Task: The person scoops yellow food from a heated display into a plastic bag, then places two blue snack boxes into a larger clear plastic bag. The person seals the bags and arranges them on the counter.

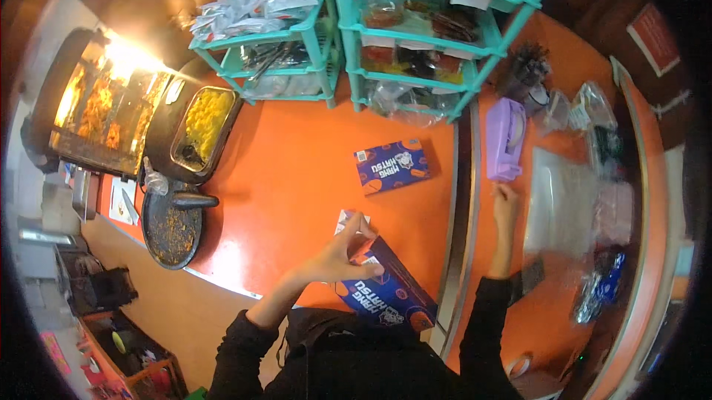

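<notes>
My left hand (pixel 345 255) grips the opened end of a blue printed cardboard box (pixel 389 289), thumb on its face and fingers at the raised white flap. The box lies tilted near my body, its far end towards the lower right. Another blue box (pixel 392 166), closed, lies flat on the orange counter (pixel 289 177) beyond it. My right hand (pixel 506 200) is at the near end of a purple tape dispenser (pixel 505 138), its fingers curled; whether it holds a piece of tape cannot be told.
Turquoise plastic racks (pixel 350 49) with bagged goods stand at the back. At the left are a lit food warmer (pixel 100 116), a metal tray of yellow food (pixel 206 125) and a dark stone mortar (pixel 172 227). Clear plastic bags (pixel 559 205) lie at the right.
</notes>
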{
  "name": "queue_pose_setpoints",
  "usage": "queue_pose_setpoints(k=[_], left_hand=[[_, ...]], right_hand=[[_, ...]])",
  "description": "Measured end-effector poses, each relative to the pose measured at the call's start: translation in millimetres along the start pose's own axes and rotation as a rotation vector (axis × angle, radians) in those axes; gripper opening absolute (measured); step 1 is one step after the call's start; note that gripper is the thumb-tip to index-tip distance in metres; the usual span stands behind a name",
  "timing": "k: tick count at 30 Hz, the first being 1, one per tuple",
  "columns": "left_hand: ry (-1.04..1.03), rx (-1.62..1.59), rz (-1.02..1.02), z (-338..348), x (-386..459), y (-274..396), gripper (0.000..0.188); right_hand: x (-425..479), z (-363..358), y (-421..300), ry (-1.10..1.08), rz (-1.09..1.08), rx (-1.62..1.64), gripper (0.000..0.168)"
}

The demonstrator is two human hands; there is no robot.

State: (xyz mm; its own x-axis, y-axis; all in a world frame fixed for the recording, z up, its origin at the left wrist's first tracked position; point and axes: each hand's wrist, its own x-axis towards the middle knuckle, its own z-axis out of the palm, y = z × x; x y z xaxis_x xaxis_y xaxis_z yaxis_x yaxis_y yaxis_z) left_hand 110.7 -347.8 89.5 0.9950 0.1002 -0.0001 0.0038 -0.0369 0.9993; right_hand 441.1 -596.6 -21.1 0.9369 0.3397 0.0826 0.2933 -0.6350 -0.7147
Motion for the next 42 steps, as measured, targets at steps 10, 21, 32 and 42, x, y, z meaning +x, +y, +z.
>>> queue_pose_setpoints(k=[10, 21, 32, 42], left_hand=[[0.326, -0.091, -0.042, 28.1, -11.2, -11.9, 0.054], [0.476, 0.004, -0.015, 26.6, -30.1, -7.8, 0.069], [0.792, -0.142, -0.23, -18.5, -69.9, -63.3, 0.017], [1.041, -0.402, -0.336, -127.5, -133.9, -163.2, 0.057]], right_hand=[[-68.7, 18.0, -259.7, -1.399, -0.347, 0.355, 0.036], [-89.6, 66.9, -203.4, -1.475, 0.035, 0.151, 0.067], [-66.6, -62.5, -67.0, -0.654, 0.034, 0.578, 0.019], [45.1, -222.1, 173.4, 0.26, -0.116, -0.369, 0.013]])
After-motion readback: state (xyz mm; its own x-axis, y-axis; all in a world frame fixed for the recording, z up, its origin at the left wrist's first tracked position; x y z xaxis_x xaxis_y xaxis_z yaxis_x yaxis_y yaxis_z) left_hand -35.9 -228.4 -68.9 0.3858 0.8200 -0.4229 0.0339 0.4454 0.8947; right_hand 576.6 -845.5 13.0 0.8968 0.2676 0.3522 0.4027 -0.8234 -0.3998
